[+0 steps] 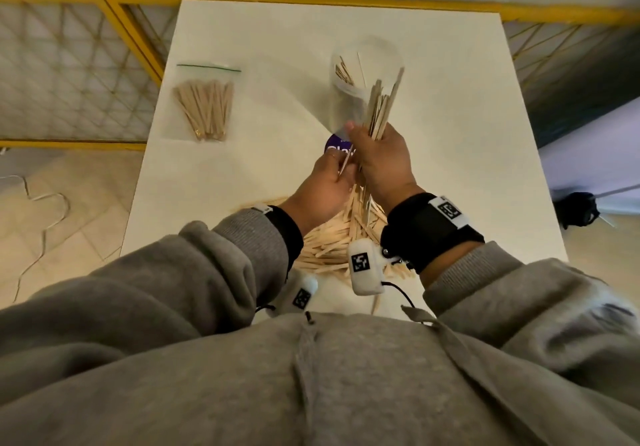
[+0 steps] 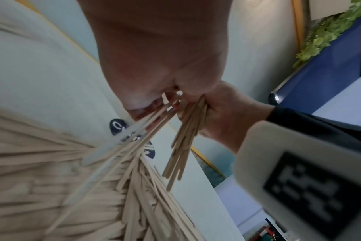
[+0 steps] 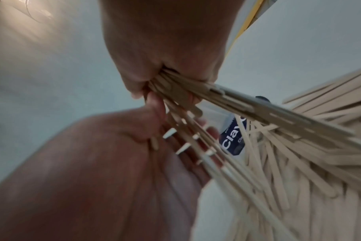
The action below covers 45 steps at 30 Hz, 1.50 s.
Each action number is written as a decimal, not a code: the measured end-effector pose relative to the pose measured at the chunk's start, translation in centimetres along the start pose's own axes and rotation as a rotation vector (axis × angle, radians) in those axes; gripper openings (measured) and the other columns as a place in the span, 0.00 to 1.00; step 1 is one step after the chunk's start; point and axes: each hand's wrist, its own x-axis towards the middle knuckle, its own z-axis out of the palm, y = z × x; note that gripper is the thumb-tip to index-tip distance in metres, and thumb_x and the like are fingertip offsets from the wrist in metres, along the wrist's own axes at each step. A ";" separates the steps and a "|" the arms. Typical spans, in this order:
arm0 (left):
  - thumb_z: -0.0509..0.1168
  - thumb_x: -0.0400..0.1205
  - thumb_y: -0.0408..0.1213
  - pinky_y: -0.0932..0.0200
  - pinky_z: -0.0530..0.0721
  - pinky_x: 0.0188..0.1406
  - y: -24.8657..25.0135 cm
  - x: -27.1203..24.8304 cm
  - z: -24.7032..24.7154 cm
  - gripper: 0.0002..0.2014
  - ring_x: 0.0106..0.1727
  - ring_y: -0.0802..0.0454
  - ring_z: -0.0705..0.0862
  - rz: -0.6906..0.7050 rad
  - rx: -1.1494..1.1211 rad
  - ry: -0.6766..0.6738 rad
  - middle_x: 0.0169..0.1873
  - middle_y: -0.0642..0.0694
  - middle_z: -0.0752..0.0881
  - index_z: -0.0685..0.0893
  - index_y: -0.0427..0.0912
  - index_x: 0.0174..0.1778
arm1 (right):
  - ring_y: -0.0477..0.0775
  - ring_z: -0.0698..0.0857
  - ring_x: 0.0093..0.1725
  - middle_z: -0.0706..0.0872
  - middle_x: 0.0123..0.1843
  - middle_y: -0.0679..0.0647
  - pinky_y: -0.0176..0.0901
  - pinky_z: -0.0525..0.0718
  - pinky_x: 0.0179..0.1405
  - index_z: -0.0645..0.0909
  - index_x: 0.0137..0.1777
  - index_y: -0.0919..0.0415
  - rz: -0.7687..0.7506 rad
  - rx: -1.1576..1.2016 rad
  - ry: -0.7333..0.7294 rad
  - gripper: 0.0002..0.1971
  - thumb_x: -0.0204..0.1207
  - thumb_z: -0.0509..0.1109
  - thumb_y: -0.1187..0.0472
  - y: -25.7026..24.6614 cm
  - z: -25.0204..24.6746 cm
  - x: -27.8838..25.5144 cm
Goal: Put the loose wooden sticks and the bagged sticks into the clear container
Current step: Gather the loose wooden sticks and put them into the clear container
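A tall clear container (image 1: 349,99) with a purple label (image 1: 337,149) stands mid-table, a few sticks inside it. My right hand (image 1: 379,158) grips a bundle of flat wooden sticks (image 1: 381,103) upright, right beside the container. In the right wrist view that bundle (image 3: 237,101) fans out of the right hand (image 3: 165,62). My left hand (image 1: 327,186) pinches a few thinner sticks (image 1: 347,163) just below and left of it. The loose stick pile (image 1: 329,245) lies under both wrists. The bagged sticks (image 1: 206,106) lie at the table's left.
The white table (image 1: 450,134) has bare room to the right of and behind the container. A yellow mesh railing (image 1: 86,65) runs along the left and far sides. A black object (image 1: 578,208) sits off the right edge. My grey sleeves cover the near edge.
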 end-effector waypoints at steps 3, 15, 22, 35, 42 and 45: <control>0.57 0.86 0.45 0.55 0.71 0.68 -0.5 -0.8 -0.1 0.19 0.67 0.55 0.75 -0.129 -0.085 -0.193 0.66 0.47 0.77 0.66 0.45 0.72 | 0.48 0.83 0.34 0.84 0.34 0.49 0.48 0.85 0.44 0.81 0.46 0.58 0.009 0.001 0.044 0.13 0.78 0.68 0.47 -0.7 0.1 0.1; 0.62 0.83 0.40 0.66 0.75 0.51 0.1 0.4 -1.7 0.12 0.53 0.60 0.83 -0.168 0.028 -0.189 0.51 0.53 0.86 0.79 0.49 0.63 | 0.55 0.86 0.34 0.82 0.35 0.59 0.53 0.89 0.35 0.74 0.56 0.68 0.013 0.455 -0.195 0.09 0.78 0.68 0.73 -1.5 -0.3 -1.6; 0.59 0.82 0.57 0.60 0.71 0.61 1.4 0.2 -3.6 0.18 0.62 0.61 0.74 -0.230 -0.332 0.100 0.64 0.51 0.80 0.77 0.50 0.62 | 0.58 0.84 0.33 0.82 0.33 0.57 0.51 0.86 0.40 0.72 0.49 0.66 -0.218 0.411 -0.085 0.08 0.75 0.67 0.74 -6.3 -2.3 0.9; 0.46 0.88 0.42 0.48 0.87 0.49 2.7 2.4 -3.9 0.25 0.40 0.43 0.88 -0.716 -1.040 0.078 0.36 0.36 0.87 0.84 0.32 0.43 | 0.54 0.84 0.36 0.81 0.37 0.54 0.53 0.87 0.45 0.75 0.52 0.60 -0.174 0.314 -0.212 0.16 0.70 0.76 0.71 -5.4 2.0 -0.2; 0.52 0.87 0.47 0.47 0.85 0.49 1.3 2.1 -3.6 0.19 0.43 0.43 0.87 -0.715 -0.865 -0.012 0.39 0.41 0.87 0.83 0.39 0.44 | 0.55 0.80 0.30 0.78 0.31 0.59 0.47 0.85 0.32 0.77 0.47 0.65 -0.121 0.234 -0.195 0.04 0.79 0.69 0.66 -4.7 2.3 0.2; 0.54 0.86 0.51 0.48 0.80 0.54 -0.4 2.3 -4.5 0.19 0.46 0.45 0.85 -0.674 -0.726 0.001 0.43 0.43 0.86 0.81 0.40 0.46 | 0.56 0.79 0.31 0.80 0.33 0.56 0.47 0.84 0.36 0.76 0.43 0.65 -0.330 0.344 -0.065 0.03 0.77 0.68 0.70 -8.7 0.6 3.3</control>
